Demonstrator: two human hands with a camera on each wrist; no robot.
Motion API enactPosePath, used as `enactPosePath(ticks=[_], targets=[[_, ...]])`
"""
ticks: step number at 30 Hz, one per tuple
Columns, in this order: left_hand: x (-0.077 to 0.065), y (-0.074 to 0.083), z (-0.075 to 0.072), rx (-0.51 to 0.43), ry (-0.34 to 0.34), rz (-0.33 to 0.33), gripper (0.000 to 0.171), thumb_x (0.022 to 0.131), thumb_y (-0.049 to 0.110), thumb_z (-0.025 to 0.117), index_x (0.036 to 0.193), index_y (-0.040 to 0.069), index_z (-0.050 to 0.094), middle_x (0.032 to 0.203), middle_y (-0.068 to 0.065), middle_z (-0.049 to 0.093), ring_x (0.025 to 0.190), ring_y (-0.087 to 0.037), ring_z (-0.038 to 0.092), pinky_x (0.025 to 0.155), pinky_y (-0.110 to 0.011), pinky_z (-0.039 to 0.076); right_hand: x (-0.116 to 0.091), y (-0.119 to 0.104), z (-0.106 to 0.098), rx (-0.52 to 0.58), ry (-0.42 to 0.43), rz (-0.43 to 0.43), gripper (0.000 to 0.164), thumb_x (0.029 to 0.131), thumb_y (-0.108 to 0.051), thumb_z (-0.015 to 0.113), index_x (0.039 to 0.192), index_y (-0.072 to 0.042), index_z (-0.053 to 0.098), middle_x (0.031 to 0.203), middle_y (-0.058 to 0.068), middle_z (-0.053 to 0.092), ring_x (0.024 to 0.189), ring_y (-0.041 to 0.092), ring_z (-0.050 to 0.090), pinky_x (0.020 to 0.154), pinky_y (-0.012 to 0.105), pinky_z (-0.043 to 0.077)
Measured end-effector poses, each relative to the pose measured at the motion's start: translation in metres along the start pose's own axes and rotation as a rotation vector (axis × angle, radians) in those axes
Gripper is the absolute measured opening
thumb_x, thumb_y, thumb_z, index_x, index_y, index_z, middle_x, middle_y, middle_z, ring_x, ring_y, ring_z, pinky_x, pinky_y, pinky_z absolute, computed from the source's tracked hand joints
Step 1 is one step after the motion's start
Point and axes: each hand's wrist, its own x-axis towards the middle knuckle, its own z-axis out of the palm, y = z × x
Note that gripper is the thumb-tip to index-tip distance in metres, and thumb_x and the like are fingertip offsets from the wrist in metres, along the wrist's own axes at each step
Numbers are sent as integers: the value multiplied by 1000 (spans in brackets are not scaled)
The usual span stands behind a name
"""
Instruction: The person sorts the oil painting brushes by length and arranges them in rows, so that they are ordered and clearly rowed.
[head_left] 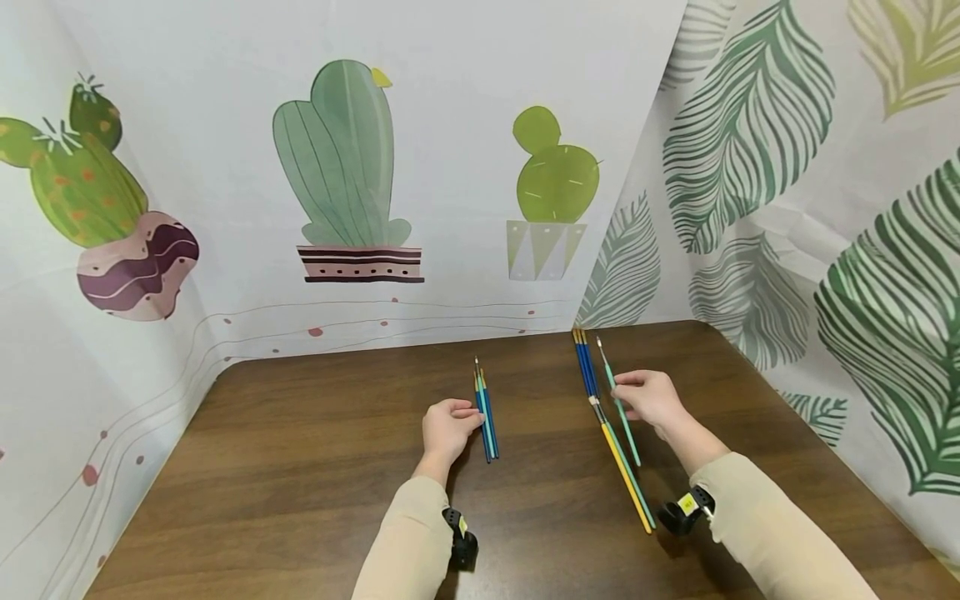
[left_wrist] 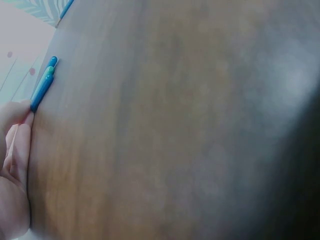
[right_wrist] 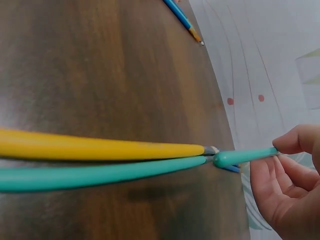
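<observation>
My left hand (head_left: 447, 429) is at a small bundle of paintbrushes (head_left: 491, 433) near the middle of the table, blue handles on either side of a green one. Its thumb and fingers pinch the handles; in the left wrist view the handle ends (left_wrist: 45, 87) stick out past the fingertips. On the right, my right hand (head_left: 651, 400) pinches a slim green paintbrush (head_left: 630, 437) between thumb and fingers, its tip pointing to the back wall. In the right wrist view this brush's rounded handle end (right_wrist: 227, 158) overlaps the tips of two larger brushes.
Just left of my right hand, several blue paintbrushes (head_left: 587, 367) lie side by side near the back edge. In front of them are a yellow-handled brush (head_left: 626, 475) and a green-handled brush (head_left: 636, 490). Patterned cloth (head_left: 465, 167) hangs behind the brown table (head_left: 300, 483).
</observation>
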Motion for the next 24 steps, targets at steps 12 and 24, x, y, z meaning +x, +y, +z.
enactPosePath(ticks=[12, 24], targets=[[-1, 0, 0, 3, 0, 12, 27, 78, 10, 76, 101, -1, 67, 90, -13, 74, 79, -19, 72, 70, -30, 57, -13, 17, -4, -15, -29, 26, 39, 87, -8, 58, 119, 13, 55, 90, 13, 70, 73, 12, 63, 63, 32, 57], [0, 0, 0, 11, -4, 4, 28, 78, 10, 76, 102, -1, 68, 91, -12, 74, 81, -19, 72, 70, -30, 57, -24, 27, -7, -18, -60, 32, 38, 85, -6, 58, 116, 16, 55, 86, 13, 68, 75, 17, 66, 64, 35, 58]])
